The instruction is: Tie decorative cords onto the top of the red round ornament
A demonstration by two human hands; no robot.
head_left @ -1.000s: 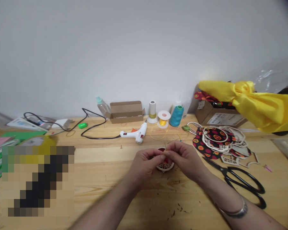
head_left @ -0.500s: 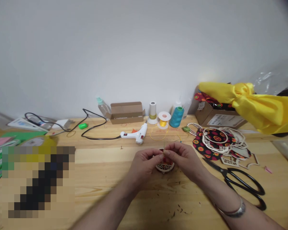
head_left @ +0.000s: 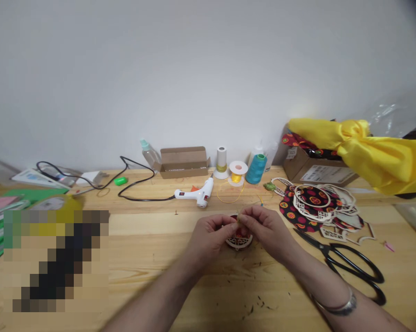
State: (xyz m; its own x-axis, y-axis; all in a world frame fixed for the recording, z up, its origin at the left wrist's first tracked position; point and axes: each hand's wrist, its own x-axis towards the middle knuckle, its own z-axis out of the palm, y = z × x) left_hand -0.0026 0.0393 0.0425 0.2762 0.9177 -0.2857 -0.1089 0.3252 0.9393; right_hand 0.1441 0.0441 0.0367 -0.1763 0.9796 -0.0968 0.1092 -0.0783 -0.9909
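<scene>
My left hand [head_left: 208,236] and my right hand [head_left: 267,229] meet at the middle of the table, their thumbs and forefingers pinched close together. Between the fingertips a bit of thin yellow cord [head_left: 239,222] shows; the rest of it is hidden. Right under the fingers is a small round ornament [head_left: 238,243], with a pale wooden fretwork edge and dark red fabric. The hands cover its sides. Whether any finger rests on it I cannot tell.
Behind the hands are a white glue gun [head_left: 194,194], a spool of yellow cord [head_left: 238,174] and a teal thread cone [head_left: 256,169]. Black scissors [head_left: 346,265] lie beside my right forearm, near wooden frames and patterned fabric [head_left: 312,207]. Dark scraps [head_left: 258,304] lie in front.
The upright yellow end above my fingertips is lower and less visible. My fingers have shifted slightly, still pinched over the ornament.
</scene>
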